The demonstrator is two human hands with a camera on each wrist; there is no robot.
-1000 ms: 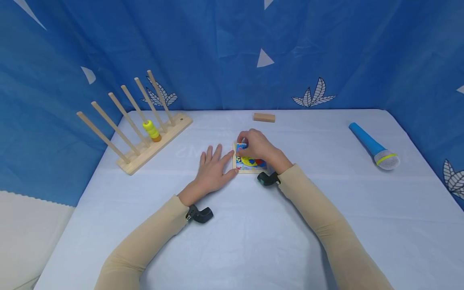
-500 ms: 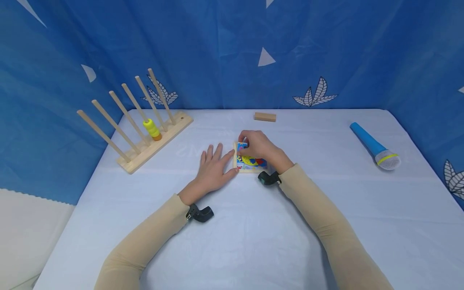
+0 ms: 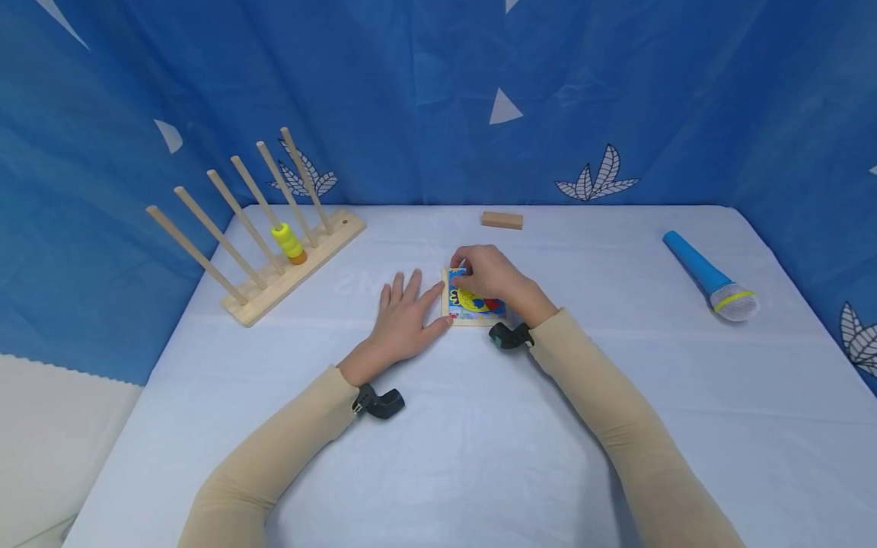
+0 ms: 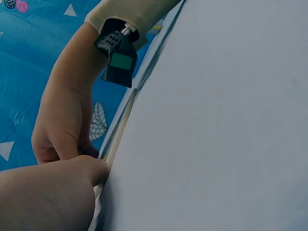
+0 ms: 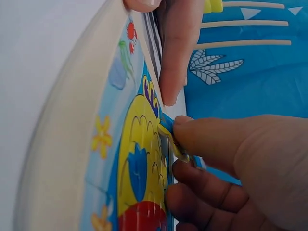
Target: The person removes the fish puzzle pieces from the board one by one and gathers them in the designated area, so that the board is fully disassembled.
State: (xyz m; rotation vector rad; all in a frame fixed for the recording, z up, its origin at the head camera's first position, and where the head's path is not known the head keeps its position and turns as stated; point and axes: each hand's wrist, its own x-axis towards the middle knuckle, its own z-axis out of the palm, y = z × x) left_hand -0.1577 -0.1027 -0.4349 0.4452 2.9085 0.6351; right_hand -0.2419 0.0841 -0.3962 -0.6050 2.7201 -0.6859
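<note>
A small wooden-framed jigsaw puzzle (image 3: 473, 312) with a yellow fish picture lies flat on the table, in front of both hands. My left hand (image 3: 403, 327) rests spread on the tabletop, its index fingertip and thumb touching the puzzle's left and lower-left edges. Over the puzzle's upper right is my right hand (image 3: 488, 272). In the right wrist view its thumb and fingers pinch a blue and yellow puzzle piece (image 5: 179, 150), tilted up at the board's surface. The right hand covers part of the picture in the head view.
A wooden peg rack (image 3: 301, 272) with yellow and orange beads on one rod stands at the left. Behind the puzzle lies a small wooden block (image 3: 502, 221). A blue toy microphone (image 3: 706, 270) lies at the right, and a blue curtain (image 3: 438, 106) hangs behind the table.
The right thumb has shifted slightly to the right over the puzzle, still pinching the piece. My left hand stays in place at the frame's edge.
</note>
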